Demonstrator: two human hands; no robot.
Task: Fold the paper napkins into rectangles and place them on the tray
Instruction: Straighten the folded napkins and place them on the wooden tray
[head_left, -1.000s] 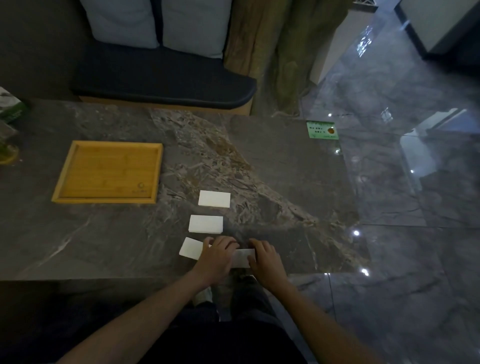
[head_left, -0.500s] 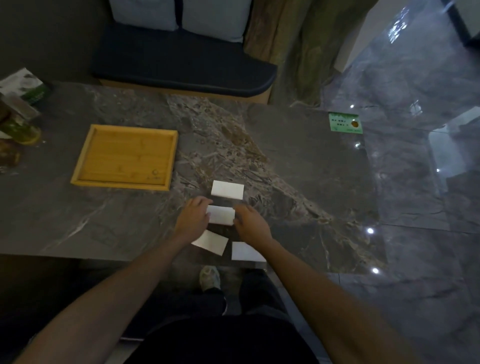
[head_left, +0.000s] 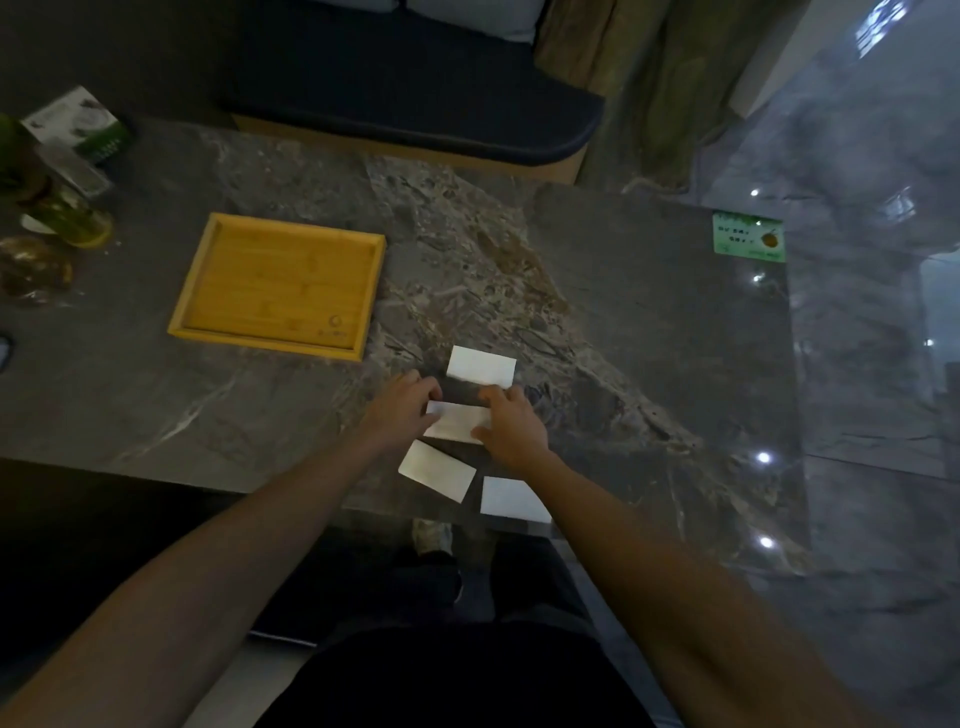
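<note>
- Four folded napkins lay near the front edge of the counter (head_left: 649, 291): a far napkin (head_left: 481, 367), a middle napkin (head_left: 457, 422), a tilted napkin (head_left: 437, 471) and a near napkin (head_left: 511, 498) right at the edge.
- Our left hand (head_left: 402, 410) and right hand (head_left: 506, 423) pressed on the two ends of the middle napkin, fingers flat or slightly curled; we could not tell whether either grip had actually closed on the paper.
- The tray (head_left: 358, 296) sat empty, well to the left and further back, so we judged that no placing had been done yet.
- Risk, as we judged it: thin paper lifted by one end could spring open and lose its rectangle on the way to the tray.
- A forearm sweeping left could brush the tilted napkin; the near napkin, partly under our right forearm, could be nudged off the counter.
- The light was dim, so a crooked fold could pass unnoticed.
</note>
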